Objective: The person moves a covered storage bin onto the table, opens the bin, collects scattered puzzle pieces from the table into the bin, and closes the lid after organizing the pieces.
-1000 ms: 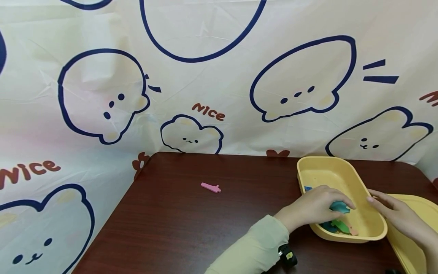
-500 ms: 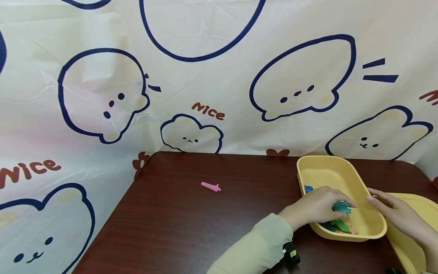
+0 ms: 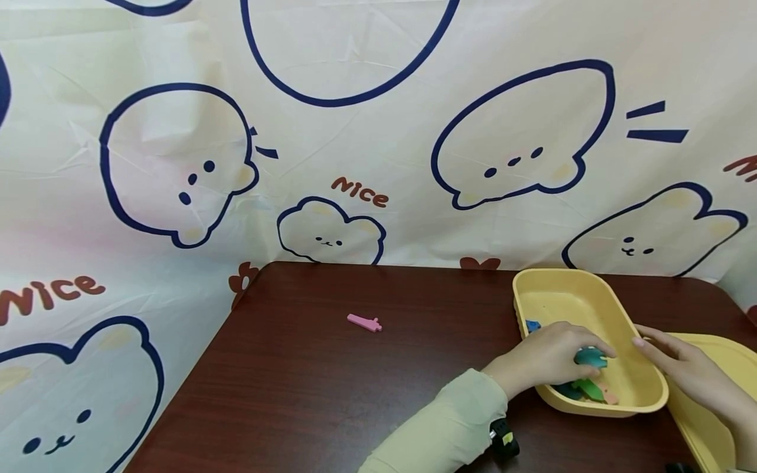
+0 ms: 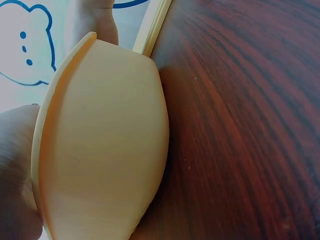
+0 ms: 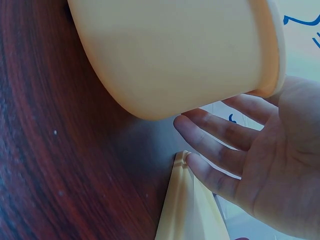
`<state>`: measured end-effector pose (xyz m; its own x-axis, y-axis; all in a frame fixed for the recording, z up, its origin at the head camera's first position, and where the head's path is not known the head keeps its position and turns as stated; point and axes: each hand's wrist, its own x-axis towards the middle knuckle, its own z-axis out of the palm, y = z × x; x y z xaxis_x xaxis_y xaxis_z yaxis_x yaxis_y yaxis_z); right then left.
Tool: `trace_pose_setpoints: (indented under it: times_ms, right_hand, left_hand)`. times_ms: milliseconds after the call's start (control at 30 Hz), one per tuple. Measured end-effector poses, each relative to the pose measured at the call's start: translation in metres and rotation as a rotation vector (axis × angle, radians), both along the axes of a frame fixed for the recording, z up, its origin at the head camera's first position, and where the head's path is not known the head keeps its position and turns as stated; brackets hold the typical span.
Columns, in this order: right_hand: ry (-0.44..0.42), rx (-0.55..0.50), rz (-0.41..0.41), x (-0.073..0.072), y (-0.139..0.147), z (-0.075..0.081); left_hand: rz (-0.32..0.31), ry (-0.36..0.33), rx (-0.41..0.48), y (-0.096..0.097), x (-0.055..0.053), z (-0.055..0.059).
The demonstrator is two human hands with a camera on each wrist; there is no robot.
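Note:
A yellow plastic box [image 3: 618, 305] stands at the right of the table. My left hand [image 3: 552, 355] reaches over its near-left rim and holds a teal piece [image 3: 591, 357] between thumb and fingers, low inside the box. Below that hand lie a green piece [image 3: 590, 389], a dark blue piece [image 3: 568, 391] and a pale orange piece [image 3: 610, 397]. A blue piece [image 3: 533, 326] shows by the left wall, partly covered. My right hand [image 3: 686, 368] holds the box's right side, thumb at the rim; in the right wrist view its fingers [image 5: 215, 150] extend under the outer rim.
A small pink piece [image 3: 365, 322] lies alone on the dark wood table [image 3: 307, 394]. To the right of the box, a flat yellow lid [image 3: 721, 355] lies partly under the right hand. A cloth printed with cartoon bears [image 3: 331, 144] hangs behind the table.
My left hand has shifted slightly right inside the box with the teal piece, then stays nearly still. My right hand and the box have barely moved.

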<state>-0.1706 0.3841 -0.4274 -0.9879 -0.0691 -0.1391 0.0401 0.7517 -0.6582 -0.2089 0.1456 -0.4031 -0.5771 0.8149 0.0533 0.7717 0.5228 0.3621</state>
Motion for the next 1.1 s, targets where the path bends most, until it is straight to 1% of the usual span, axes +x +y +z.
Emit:
trace_pose_setpoints:
  times_ms: [200,433,533,733,867,1000,1100]
  right_hand:
    - [0.023,0.000,0.014,-0.001,0.002,-0.003]
    - [0.010,0.014,0.012,-0.001,0.003,-0.004]
    - [0.015,0.010,0.014,-0.001,0.003,-0.005]
    - [0.027,-0.001,0.014,-0.001,0.004,-0.008]
    - [0.007,0.006,0.006,-0.003,0.005,-0.008]
    - [-0.012,0.007,-0.003,-0.004,0.004,-0.007]
    - [-0.019,0.005,-0.011,-0.004,0.002,-0.005]
  left_hand:
    - [0.009,0.011,0.018,-0.001,0.000,0.000]
    - [-0.012,0.023,0.065,-0.006,0.002,0.004]
    - [-0.011,0.024,0.084,-0.010,0.004,0.007]
    - [-0.006,0.065,0.137,-0.021,0.009,0.017]
    - [0.016,0.076,0.180,-0.030,0.011,0.023]
    - [0.065,0.073,0.202,-0.040,0.011,0.027]
    - [0.106,0.086,0.209,-0.048,0.011,0.027]
